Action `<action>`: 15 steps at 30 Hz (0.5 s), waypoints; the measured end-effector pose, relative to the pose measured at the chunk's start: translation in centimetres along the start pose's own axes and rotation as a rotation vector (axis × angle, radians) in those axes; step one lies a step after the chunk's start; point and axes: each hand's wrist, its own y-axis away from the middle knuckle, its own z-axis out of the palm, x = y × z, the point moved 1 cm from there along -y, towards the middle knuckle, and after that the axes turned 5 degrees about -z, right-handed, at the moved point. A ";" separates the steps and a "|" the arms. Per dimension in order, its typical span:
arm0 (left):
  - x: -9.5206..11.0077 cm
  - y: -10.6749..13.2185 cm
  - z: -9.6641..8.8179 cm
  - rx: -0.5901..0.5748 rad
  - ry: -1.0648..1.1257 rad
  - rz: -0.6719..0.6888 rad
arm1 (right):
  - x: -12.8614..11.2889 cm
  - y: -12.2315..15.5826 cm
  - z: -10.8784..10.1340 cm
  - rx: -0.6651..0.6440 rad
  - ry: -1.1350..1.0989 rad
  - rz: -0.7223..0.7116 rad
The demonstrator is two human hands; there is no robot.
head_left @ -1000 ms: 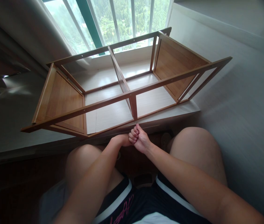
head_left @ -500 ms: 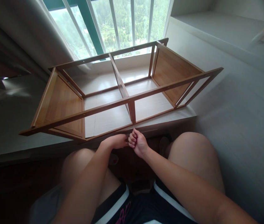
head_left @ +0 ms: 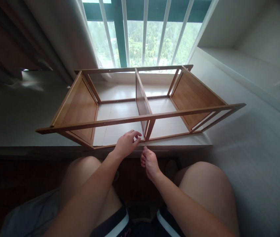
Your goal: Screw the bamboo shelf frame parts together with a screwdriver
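Note:
A wooden shelf frame (head_left: 140, 118) lies on its side on a pale ledge (head_left: 14, 131) below a window, with a middle divider panel (head_left: 142, 100) and two end panels. My right hand (head_left: 149, 162) is closed in a pinch round a thin metal tool whose tip meets the frame's lower front rail under the divider. My left hand (head_left: 126, 144) hovers just left of that spot, fingers spread and loosely curved, fingertips near the rail, holding nothing.
A barred window (head_left: 142, 33) stands behind the frame, with a curtain (head_left: 61, 39) to its left. My bare knees (head_left: 204, 184) sit below the ledge edge. A raised white sill (head_left: 253, 75) runs along the right wall.
The view has tilted up and the frame sits more level in it. My left hand has lifted from beside my right fist and opened near the rail. My right hand stays pinched at the joint.

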 end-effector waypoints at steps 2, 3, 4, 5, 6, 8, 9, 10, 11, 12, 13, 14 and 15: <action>0.0 -0.3 0.5 0.013 -0.016 0.002 | 0.0 -0.2 -0.5 0.027 0.113 -0.020; 0.1 -0.4 0.8 0.003 -0.017 0.011 | 0.0 -0.3 -0.7 0.039 0.183 -0.044; 0.1 -0.5 1.0 -0.015 -0.017 0.021 | -0.2 -0.4 -1.1 0.050 0.274 -0.088; 0.1 -0.7 1.2 -0.035 -0.018 0.033 | -0.4 -0.4 -1.4 0.066 0.389 -0.152; 0.1 -0.8 1.4 -0.053 -0.020 0.044 | -0.7 -0.5 -1.7 0.089 0.524 -0.232; 0.2 -0.9 1.6 -0.071 -0.027 0.057 | -1.4 -0.6 -2.3 0.141 0.790 -0.389; 0.2 -1.0 1.6 -0.074 -0.030 0.060 | -1.6 -0.6 -2.5 0.151 0.885 -0.439; 0.2 -1.1 1.6 -0.076 -0.031 0.057 | -1.8 -0.6 -2.7 0.146 0.940 -0.465; 0.2 -1.2 1.6 -0.078 -0.033 0.050 | -1.8 -0.7 -2.7 0.125 0.960 -0.473; 0.2 -1.2 1.5 -0.080 -0.036 0.039 | -1.8 -0.7 -2.8 0.097 0.953 -0.472; 0.2 -1.3 1.5 -0.080 -0.041 0.029 | -1.7 -0.7 -2.7 0.071 0.928 -0.466; 0.3 -1.4 1.4 -0.080 -0.047 0.019 | -1.5 -0.8 -2.7 0.052 0.891 -0.456; 0.3 -1.4 1.4 -0.079 -0.055 0.011 | -1.3 -0.8 -2.7 0.045 0.848 -0.443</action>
